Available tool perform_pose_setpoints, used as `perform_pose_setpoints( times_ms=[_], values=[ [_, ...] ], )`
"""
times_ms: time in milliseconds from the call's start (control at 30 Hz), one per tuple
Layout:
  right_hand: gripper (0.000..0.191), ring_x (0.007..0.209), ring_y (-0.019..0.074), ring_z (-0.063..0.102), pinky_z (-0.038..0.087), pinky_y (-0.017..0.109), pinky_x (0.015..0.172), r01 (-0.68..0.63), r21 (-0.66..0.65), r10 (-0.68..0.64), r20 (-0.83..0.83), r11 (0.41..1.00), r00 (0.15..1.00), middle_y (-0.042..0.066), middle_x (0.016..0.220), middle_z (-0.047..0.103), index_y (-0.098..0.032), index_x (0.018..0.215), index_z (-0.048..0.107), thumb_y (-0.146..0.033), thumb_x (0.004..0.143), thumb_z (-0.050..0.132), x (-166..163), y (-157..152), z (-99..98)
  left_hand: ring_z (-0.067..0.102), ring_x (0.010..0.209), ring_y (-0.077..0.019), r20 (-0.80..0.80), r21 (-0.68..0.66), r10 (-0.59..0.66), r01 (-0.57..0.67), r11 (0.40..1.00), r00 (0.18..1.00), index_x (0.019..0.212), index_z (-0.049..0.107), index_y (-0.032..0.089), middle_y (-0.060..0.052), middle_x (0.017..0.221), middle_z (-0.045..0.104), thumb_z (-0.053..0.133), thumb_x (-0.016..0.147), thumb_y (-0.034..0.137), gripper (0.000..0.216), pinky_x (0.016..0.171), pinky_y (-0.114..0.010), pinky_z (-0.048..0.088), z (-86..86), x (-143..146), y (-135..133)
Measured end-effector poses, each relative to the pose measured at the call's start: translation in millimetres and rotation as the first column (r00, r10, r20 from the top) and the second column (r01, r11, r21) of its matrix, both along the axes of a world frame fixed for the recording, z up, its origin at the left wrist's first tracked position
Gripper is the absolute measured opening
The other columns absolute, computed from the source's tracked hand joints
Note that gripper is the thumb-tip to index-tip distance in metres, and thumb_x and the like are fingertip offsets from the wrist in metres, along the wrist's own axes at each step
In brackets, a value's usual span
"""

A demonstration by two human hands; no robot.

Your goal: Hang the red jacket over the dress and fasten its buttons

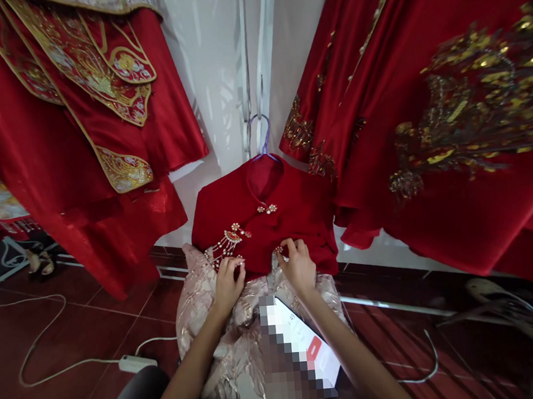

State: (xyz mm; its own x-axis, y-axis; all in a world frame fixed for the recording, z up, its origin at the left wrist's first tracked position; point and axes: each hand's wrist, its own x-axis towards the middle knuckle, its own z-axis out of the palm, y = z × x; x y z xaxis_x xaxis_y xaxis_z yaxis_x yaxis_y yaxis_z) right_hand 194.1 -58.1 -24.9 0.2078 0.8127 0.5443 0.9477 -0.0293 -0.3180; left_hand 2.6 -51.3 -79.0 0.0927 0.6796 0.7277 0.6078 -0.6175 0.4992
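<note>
The left hand is curled, fingertips pressed together on the lower hem of a red jacket. It pinches the cloth just below a beaded tassel ornament that hangs off the jacket's front. The right hand is bent the same way, its fingers closed on the hem beside a small pearl fastening at the front opening. Exactly how much cloth sits between the fingers cannot be made out.

The two hands lie near each other, with the front opening between them. Both touch the jacket, so neither is the nearer one. From the hands the jacket runs straight up and away, its long axis going from hem to collar. A second pearl clasp sits partway along that line, and the hook of a purple hanger is at the far end against a white wall.

Under both wrists spreads a pale brocade skirt, crumpled (it seems to hang below the jacket). Close under the right forearm lies a phone, its screen blurred out.

Farther out, left of the left hand, a white cable and adapter trail across the dark red floor. Above them hang embroidered red robes. Right of the right hand, more red gowns with gold work hang well apart from the jacket.
</note>
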Motion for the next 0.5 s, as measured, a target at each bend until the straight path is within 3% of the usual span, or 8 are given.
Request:
perform_pose_setpoints(
  times_ms=[167, 233, 300, 333, 400, 467, 500],
  values=[
    [0.010, 0.083, 0.0160, 0.054, 0.028, 0.021, 0.052, -0.071, -0.010, 0.071, -0.031, 0.997, 0.997, 0.002, 0.089, 0.056, -0.023, 0.086, 0.054, -0.027, 0.077, 0.058, 10, 3, 5.5, 0.056, 0.092, -0.0161, 0.046, -0.011, -0.008, 0.008, 1.000, 0.999, 0.097, 0.053, 0.019, -0.006, 0.094, 0.059, 0.051, 0.084, 0.019, 0.012, 0.083, -0.033, 0.047, -2.2, -1, 1],
    [0.011, 0.074, 0.0141, 0.056, 0.029, 0.021, 0.053, -0.121, -0.095, 0.113, -0.086, 0.988, 0.990, 0.000, 0.082, 0.060, -0.022, 0.084, 0.054, -0.025, 0.074, 0.059, 16, 3, 14.3, 0.057, 0.091, -0.0160, 0.057, -0.014, -0.020, 0.021, 1.000, 0.998, 0.096, 0.053, 0.019, -0.005, 0.094, 0.060, 0.051, 0.084, 0.019, 0.012, 0.083, -0.033, 0.046, -3.0, -1, 1],
    [0.010, 0.065, 0.0125, 0.057, 0.032, 0.021, 0.053, -0.257, -0.251, 0.206, -0.211, 0.933, 0.955, -0.001, 0.071, 0.062, -0.021, 0.078, 0.055, -0.022, 0.070, 0.061, 23, 2, 23.5, 0.057, 0.090, -0.0158, 0.059, -0.017, -0.034, 0.035, 0.999, 0.998, 0.096, 0.053, 0.019, -0.005, 0.093, 0.060, 0.051, 0.084, 0.019, 0.013, 0.083, -0.033, 0.047, -3.7, 0, 2],
    [0.010, 0.063, 0.0124, 0.058, 0.034, 0.021, 0.053, -0.368, -0.326, 0.270, -0.309, 0.871, 0.912, -0.002, 0.068, 0.062, -0.020, 0.075, 0.055, -0.022, 0.068, 0.063, 25, 1, 27.6, 0.057, 0.090, -0.0157, 0.054, -0.022, -0.042, 0.043, 0.999, 0.998, 0.097, 0.053, 0.019, -0.005, 0.093, 0.060, 0.051, 0.083, 0.019, 0.013, 0.082, -0.032, 0.047, -4.2, 0, 2],
    [0.014, 0.062, 0.0131, 0.060, 0.039, 0.021, 0.054, -0.620, -0.390, 0.373, -0.543, 0.681, 0.752, -0.001, 0.065, 0.064, -0.019, 0.071, 0.056, -0.023, 0.064, 0.066, 25, -3, 33.5, 0.057, 0.089, -0.0159, 0.024, -0.039, -0.055, 0.056, 0.998, 0.998, 0.096, 0.053, 0.019, -0.005, 0.092, 0.060, 0.051, 0.083, 0.018, 0.014, 0.081, -0.032, 0.047, -6.1, 1, 2],
    [0.021, 0.062, 0.0138, 0.061, 0.043, 0.022, 0.056, -0.803, -0.332, 0.397, -0.736, 0.494, 0.549, 0.000, 0.065, 0.064, -0.018, 0.073, 0.056, -0.027, 0.061, 0.070, 19, -8, 36.1, 0.057, 0.086, -0.0169, -0.022, -0.064, -0.062, 0.061, 0.996, 0.998, 0.095, 0.054, 0.019, -0.005, 0.089, 0.060, 0.052, 0.080, 0.017, 0.015, 0.078, -0.033, 0.048, -9.4, 2, 2],
    [0.024, 0.063, 0.0140, 0.062, 0.045, 0.023, 0.058, -0.857, -0.285, 0.385, -0.801, 0.429, 0.459, 0.000, 0.065, 0.064, -0.017, 0.074, 0.055, -0.028, 0.059, 0.071, 13, -10, 35.8, 0.057, 0.085, -0.0174, -0.039, -0.078, -0.069, 0.066, 0.995, 0.997, 0.094, 0.054, 0.018, -0.005, 0.088, 0.060, 0.052, 0.078, 0.016, 0.016, 0.076, -0.033, 0.048, -11.3, 2, 2]
  ],
)
